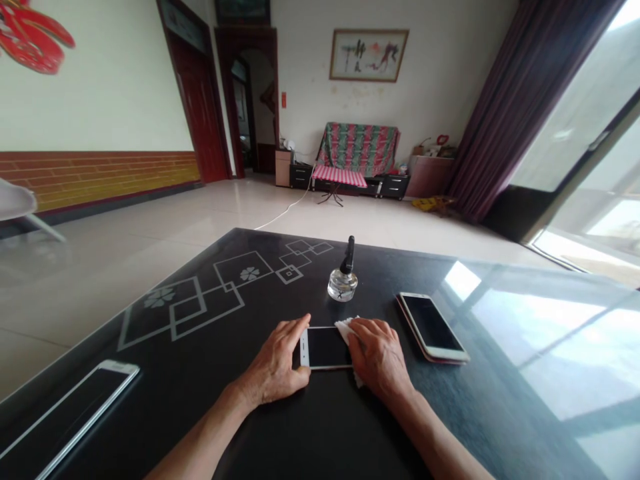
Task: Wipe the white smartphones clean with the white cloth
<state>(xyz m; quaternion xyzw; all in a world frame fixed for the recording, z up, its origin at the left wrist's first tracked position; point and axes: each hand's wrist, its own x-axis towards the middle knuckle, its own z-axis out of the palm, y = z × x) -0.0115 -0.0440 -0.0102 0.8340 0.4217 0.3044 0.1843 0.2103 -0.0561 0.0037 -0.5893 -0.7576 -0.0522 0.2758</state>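
Observation:
A white-framed smartphone (327,347) lies flat on the black table, its dark screen facing up. My left hand (278,361) grips its left end, thumb at the near edge and fingers at the far edge. Over the phone's right end, my right hand (379,355) presses a crumpled white tissue (344,327) against the screen; most of the tissue is hidden under the fingers. Just beyond the phone stands a clear glass bottle (343,285) with a black pump top, holding clear liquid.
Another white smartphone (434,327) in a case lies to the right. A third phone (70,417) lies at the front left. The glossy table (200,373) carries grey square patterns. Farther off are a small checked table (339,176) and a low cabinet under a patterned cloth (359,148).

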